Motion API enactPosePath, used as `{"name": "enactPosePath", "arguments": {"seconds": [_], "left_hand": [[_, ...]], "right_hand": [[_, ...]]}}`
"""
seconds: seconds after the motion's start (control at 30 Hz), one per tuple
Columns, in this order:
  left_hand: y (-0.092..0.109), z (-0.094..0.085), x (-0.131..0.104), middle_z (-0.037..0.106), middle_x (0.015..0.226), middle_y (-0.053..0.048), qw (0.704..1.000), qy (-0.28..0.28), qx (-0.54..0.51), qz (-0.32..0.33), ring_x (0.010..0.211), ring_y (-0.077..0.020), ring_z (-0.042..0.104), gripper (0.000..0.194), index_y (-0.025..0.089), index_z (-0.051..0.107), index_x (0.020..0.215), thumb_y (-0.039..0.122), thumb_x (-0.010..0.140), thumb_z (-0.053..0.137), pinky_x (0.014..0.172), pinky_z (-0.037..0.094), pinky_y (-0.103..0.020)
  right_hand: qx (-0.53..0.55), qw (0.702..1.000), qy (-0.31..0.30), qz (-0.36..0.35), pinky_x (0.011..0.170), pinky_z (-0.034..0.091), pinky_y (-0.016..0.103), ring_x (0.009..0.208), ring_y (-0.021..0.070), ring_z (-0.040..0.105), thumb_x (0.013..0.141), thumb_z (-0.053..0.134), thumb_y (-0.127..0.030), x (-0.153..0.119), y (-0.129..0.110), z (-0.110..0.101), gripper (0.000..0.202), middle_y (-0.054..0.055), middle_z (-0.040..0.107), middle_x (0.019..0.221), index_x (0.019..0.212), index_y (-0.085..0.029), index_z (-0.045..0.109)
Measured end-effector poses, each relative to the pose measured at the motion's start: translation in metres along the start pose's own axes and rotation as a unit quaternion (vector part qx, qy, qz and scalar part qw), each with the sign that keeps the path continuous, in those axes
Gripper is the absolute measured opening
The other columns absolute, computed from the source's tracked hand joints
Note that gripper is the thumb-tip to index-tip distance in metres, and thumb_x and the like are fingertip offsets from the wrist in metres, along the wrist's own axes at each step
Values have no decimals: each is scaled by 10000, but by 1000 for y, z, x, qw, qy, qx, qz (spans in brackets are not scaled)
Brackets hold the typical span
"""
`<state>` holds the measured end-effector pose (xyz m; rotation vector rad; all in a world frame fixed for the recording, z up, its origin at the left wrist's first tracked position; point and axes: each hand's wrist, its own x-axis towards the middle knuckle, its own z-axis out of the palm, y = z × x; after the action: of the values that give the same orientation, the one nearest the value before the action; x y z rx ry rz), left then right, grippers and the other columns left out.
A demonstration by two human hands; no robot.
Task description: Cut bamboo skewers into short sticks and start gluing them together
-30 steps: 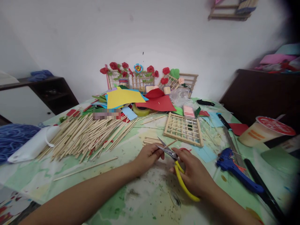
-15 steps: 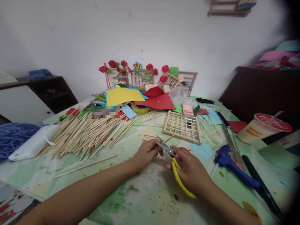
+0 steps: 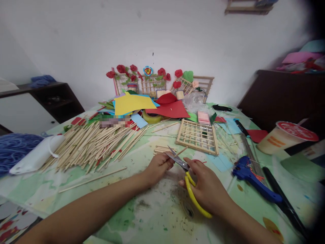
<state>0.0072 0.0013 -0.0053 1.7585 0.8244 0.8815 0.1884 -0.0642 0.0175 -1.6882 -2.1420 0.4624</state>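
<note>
Left hand (image 3: 158, 167): fingers closed in a pinch at the near end of a short wooden stick (image 3: 182, 151), pale and slender.

Right hand (image 3: 205, 183): clamped round yellow-handled scissors (image 3: 196, 200); metal blades parted, crossing the stick beside the left fingertips.

Cut sticks (image 3: 165, 149): small cluster, just beyond the left hand.

Lattice panel (image 3: 197, 137): square-gridded wooden sticks, lying flat beyond the scissors.

Long stick (image 3: 93, 179): single, left of the left hand.

Stick heap (image 3: 93, 147): loose, straight, left; a pixelated patch covers part of its far edge.

Glue gun (image 3: 256, 183): blue plastic, right.

Drink cup (image 3: 273, 139): tapered, orange marks on its side; red lid with white lettering, too blurred to read; right.

Blue yarn (image 3: 20, 150): tangled strands, far left of the table.

Tape roll (image 3: 152, 117): yellowish, glossy, far centre, beside yellow paper (image 3: 134, 104) and red paper (image 3: 172, 111).

Paper roses (image 3: 121, 69): red, curled petals, far side, before upright lattices.

Tablecloth (image 3: 147, 217): green and white, speckled, beneath everything.
</note>
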Motion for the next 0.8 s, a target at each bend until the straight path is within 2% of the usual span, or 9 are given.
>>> {"name": "enactPosePath", "arguments": {"seconds": [0.1, 0.23, 0.47, 0.8], "left_hand": [[5, 2, 1, 352, 502, 37, 998, -5, -64, -10, 492, -76, 300, 529, 159, 408, 543, 630, 779, 458, 481, 256, -217], [7, 3, 1, 377, 488, 40, 995, -13, -101, -21, 465, -68, 310, 511, 153, 435, 558, 616, 763, 504, 463, 253, -210], [0, 2, 0, 407, 502, 47, 992, -30, -116, -39, 422, -55, 287, 433, 154, 452, 617, 544, 800, 494, 420, 215, -200], [4, 1, -1, 406, 501, 37, 995, -50, -72, -48, 428, -63, 297, 486, 158, 450, 591, 596, 801, 441, 421, 224, -203]], "right_hand": [[-10, 1000, 5, -1, 858, 420, 382, 991, 263, 534, 763, 571, -372, 1, 1, 0, 631, 124, 564, 1063, 1339, -163, 423], [-8, 1000, -1, -10, 864, 420, 375, 997, 255, 530, 772, 562, -372, 2, 3, -1, 627, 123, 557, 1065, 1342, -156, 417], [-23, 1000, 7, -18, 865, 420, 384, 1000, 259, 530, 771, 567, -372, 1, 6, 2, 624, 129, 561, 1073, 1336, -152, 424], [-31, 998, -5, -46, 837, 429, 371, 979, 262, 551, 793, 533, -354, 2, 8, 0, 568, 144, 607, 1027, 1308, -128, 449]]}}
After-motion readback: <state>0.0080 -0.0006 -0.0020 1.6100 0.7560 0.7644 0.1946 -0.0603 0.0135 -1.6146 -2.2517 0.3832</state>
